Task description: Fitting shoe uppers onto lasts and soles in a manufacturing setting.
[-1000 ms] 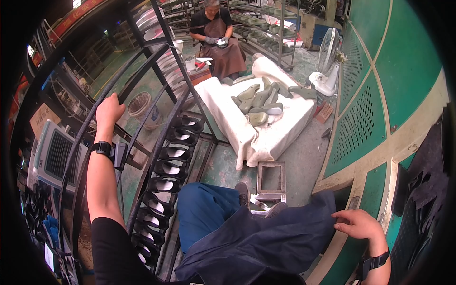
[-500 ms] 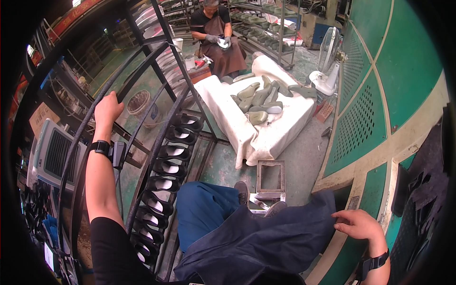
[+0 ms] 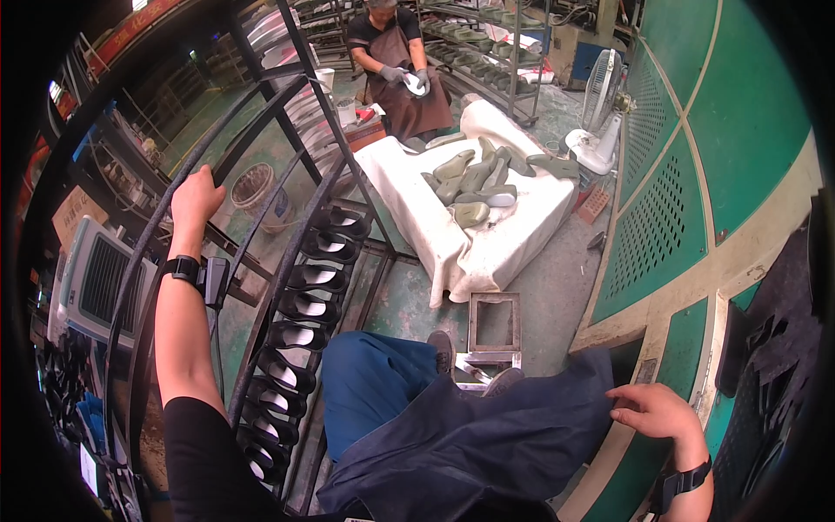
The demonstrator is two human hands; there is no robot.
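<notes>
My left hand (image 3: 197, 196) is closed round the dark upright bar of a metal shoe rack (image 3: 150, 228) on the left. Black shoes (image 3: 306, 307) with white insides stand in a row along a lower tier, right of my left forearm. A dark blue apron (image 3: 470, 435) drapes over my lap and right leg. At its right edge is my right hand (image 3: 657, 411), loosely bent, thumb and forefinger apart, fingertips at the cloth. Both wrists wear black bands; the left band carries a small grey box (image 3: 214, 282).
Ahead, a white cloth-covered surface (image 3: 417, 209) bears several olive shoe lasts (image 3: 477, 177). Behind it a seated co-worker (image 3: 402, 74) in gloves handles a white piece. A square metal frame (image 3: 494, 322) is by my feet. Green machine panels (image 3: 661, 235) and a white fan (image 3: 600, 113) line the right.
The co-worker's hands and the white piece have shifted slightly. My hands and the rack have stayed almost where they were.
</notes>
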